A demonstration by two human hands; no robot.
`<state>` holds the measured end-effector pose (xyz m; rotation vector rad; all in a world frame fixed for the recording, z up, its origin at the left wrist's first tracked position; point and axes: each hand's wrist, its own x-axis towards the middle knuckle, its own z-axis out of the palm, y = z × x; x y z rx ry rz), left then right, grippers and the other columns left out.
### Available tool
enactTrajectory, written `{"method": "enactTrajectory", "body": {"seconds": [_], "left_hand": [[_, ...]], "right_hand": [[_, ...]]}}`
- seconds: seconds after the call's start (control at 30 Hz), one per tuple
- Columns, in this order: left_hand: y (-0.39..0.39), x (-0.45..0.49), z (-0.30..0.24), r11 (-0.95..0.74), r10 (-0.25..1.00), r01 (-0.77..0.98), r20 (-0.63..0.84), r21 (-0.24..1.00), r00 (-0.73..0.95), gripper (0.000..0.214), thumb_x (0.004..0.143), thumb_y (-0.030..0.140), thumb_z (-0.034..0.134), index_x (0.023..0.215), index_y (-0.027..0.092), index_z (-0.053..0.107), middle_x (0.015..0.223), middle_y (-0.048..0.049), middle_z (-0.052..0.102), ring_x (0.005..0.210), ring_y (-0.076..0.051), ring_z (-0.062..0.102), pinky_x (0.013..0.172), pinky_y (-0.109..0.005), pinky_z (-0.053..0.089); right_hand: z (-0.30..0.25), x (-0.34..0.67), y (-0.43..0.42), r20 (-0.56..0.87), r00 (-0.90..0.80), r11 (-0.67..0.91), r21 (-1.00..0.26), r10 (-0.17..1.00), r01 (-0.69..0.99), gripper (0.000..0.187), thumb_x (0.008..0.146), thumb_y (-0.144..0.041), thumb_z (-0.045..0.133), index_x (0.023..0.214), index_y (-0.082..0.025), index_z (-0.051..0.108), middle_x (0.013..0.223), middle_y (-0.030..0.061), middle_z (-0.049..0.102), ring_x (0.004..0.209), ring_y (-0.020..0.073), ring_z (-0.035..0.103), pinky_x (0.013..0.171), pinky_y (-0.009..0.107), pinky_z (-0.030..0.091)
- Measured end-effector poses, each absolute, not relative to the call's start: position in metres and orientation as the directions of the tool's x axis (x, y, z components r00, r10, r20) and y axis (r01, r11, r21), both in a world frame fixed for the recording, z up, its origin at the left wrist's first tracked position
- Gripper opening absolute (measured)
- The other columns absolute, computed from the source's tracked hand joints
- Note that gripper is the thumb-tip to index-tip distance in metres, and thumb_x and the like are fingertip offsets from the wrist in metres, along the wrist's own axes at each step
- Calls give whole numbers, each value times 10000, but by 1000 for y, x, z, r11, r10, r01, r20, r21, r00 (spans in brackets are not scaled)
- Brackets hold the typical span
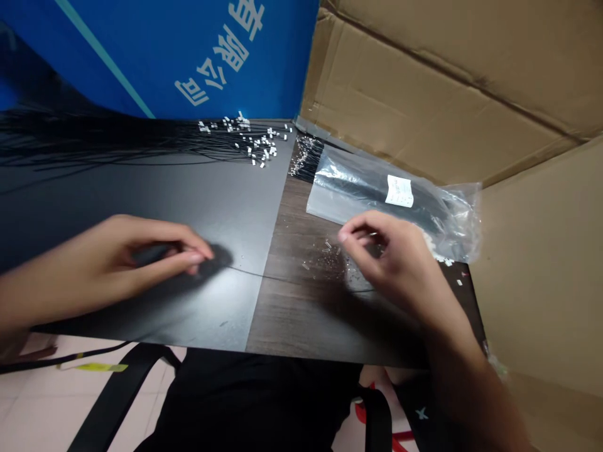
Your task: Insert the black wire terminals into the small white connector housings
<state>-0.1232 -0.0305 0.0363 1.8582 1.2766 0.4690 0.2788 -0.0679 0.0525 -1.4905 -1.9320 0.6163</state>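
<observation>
My left hand (pixel 160 254) hovers over the grey part of the table, thumb and forefinger pinched together. From near those fingertips a thin black wire (pixel 254 273) runs right across the tabletop and passes below my right hand (pixel 391 257). The wire's left end is lost in the shadow by the fingers. Over the dark wood-grain part, my right hand has its thumb and forefinger pressed together; anything between them is too small to make out. Tiny clear and metallic bits (pixel 325 257) lie scattered beside it.
Black wires with white connectors (pixel 254 141) lie along the back left. Behind my right hand is a clear plastic bag (pixel 362 182) of black wires with bare metal ends. White connectors (pixel 447 260) lie near the right edge. A blue panel (pixel 155 56) and cardboard walls (pixel 424 81) enclose the table.
</observation>
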Motion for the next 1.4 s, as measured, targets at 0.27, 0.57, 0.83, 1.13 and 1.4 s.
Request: {"method": "enactTrajectory", "body": {"seconds": [0.27,0.57,0.83,1.13,1.4], "left_hand": [[-11,-15,24,-105,698,374,-200,921,687,265,1012,432,780,966,208,913,863,-64,886,809,-216,817,792,-297,615],[-11,9,-1,252,713,18,-199,968,672,213,942,316,977,1078,172,898,841,-43,860,807,-166,810,784,-242,663],[-9,3,-6,432,675,-67,-274,899,685,316,804,203,1090,1023,154,867,910,-74,896,793,-165,827,777,-256,695],[-8,5,-10,510,657,-169,-255,843,709,245,839,69,1031,1021,168,901,909,-46,890,844,-135,826,734,-175,667],[-11,3,-12,390,704,-107,-221,915,675,222,850,122,1029,1036,156,912,950,-72,894,833,-137,802,739,-179,648]], "right_hand": [[33,245,-82,57,-468,291,-846,882,447,104,1118,-162,778,1069,-226,844,1301,100,777,1268,216,784,1065,363,650],[24,241,-85,205,-253,303,-838,946,454,119,1112,-141,799,1053,-220,865,1073,28,773,851,131,710,741,248,612],[24,235,-97,343,-177,385,-789,922,478,193,1082,-44,815,1153,-202,899,1067,40,824,888,140,808,798,260,691],[26,235,-98,303,-80,303,-821,950,484,359,1119,-41,726,1381,-244,864,1022,17,825,869,154,800,803,312,702],[27,232,-97,272,-54,259,-809,961,528,200,1087,-86,754,1134,-222,893,1055,40,867,875,154,826,726,278,665]]}}
